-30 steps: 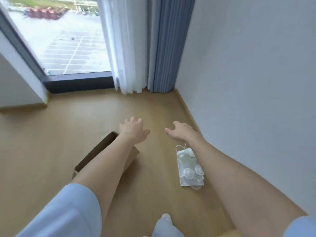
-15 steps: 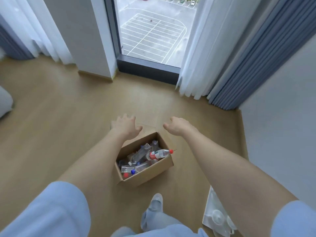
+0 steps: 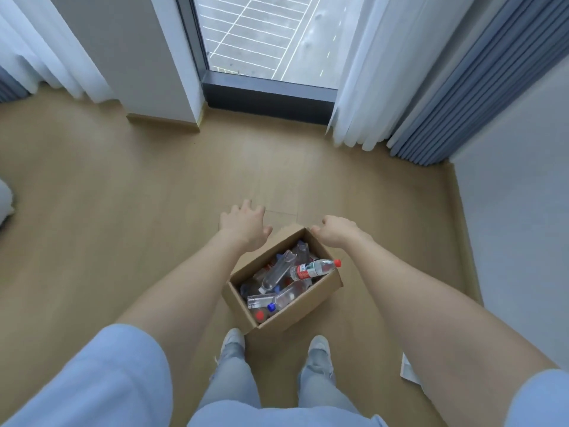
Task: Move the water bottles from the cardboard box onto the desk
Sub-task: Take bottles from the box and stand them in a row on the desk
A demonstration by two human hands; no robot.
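Observation:
An open cardboard box stands on the wooden floor just ahead of my feet. Several clear plastic water bottles lie jumbled inside it. One red-capped bottle with a red and white label rests across the right rim, and a blue-capped bottle lies lower down. My left hand hovers above the box's far left corner, fingers spread, holding nothing. My right hand hovers over the far right corner, fingers loosely curled, empty. The desk is out of view.
A glass door or window lies ahead, with white sheer curtains and blue-grey drapes to its right. A white wall runs along the right. A white packet lies on the floor at lower right.
The view has swung left and down, bringing the box between my arms and closer to my feet. Both hands have stayed stretched forward and empty, now over the box's far corners.

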